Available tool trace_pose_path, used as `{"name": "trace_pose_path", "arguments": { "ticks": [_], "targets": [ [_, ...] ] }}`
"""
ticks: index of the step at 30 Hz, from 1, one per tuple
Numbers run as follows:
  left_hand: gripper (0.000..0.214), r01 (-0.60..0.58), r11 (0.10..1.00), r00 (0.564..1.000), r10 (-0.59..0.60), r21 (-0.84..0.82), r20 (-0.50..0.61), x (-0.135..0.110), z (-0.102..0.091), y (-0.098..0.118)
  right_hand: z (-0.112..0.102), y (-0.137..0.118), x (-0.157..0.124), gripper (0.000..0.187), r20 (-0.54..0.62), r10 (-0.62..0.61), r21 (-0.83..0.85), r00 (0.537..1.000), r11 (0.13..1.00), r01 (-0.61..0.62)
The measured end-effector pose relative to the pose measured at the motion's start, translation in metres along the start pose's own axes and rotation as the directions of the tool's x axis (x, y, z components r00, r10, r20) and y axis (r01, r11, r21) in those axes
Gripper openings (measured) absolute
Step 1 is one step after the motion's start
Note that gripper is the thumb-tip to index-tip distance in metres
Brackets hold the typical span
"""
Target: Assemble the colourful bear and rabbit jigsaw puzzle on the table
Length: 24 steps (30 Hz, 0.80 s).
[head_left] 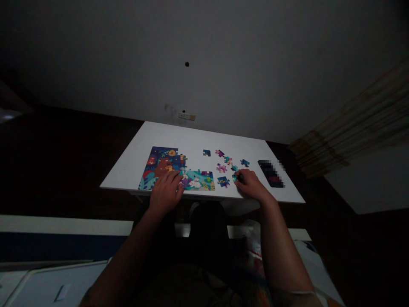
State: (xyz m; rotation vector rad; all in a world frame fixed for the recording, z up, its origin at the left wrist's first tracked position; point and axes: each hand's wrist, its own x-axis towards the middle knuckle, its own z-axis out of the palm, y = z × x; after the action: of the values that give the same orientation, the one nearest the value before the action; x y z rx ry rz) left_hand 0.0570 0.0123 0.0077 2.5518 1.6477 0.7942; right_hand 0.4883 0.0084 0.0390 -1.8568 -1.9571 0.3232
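Note:
A partly joined jigsaw puzzle (161,163) lies flat on the left of the white table, showing a brown bear and white rabbits in an L shape. My left hand (165,192) rests on its lower edge with the fingers stretched out. On the right, my right hand (251,184) curls its fingers around a dark-looking puzzle piece (240,178), partly hidden by the fingers. Close by lie several loose pieces: a blue one with yellow (223,182), a pink one (221,168) and a dark blue one (245,163). Farther back is another blue piece (206,152).
A dark phone-like slab (271,174), partly pixelated, lies at the right of the white table (198,137). Behind stands a grey wall with a socket strip (187,116). A curtain (351,115) hangs at the right. My legs are under the table's front edge.

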Motion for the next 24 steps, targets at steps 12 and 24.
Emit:
{"name": "trace_pose_path", "arguments": {
  "ticks": [12,24],
  "targets": [
    [0.037,-0.002,1.000,1.000,0.002,-0.017,0.013,0.001,0.000,0.000,0.012,-0.004,-0.004,0.030,0.001,-0.023,-0.003,1.000,1.000,0.023],
    [0.037,-0.003,1.000,1.000,0.003,0.001,0.008,0.001,0.001,-0.001,0.008,0.037,0.001,0.047,-0.476,0.554,0.688,0.683,0.718,-0.104]
  ]
}}
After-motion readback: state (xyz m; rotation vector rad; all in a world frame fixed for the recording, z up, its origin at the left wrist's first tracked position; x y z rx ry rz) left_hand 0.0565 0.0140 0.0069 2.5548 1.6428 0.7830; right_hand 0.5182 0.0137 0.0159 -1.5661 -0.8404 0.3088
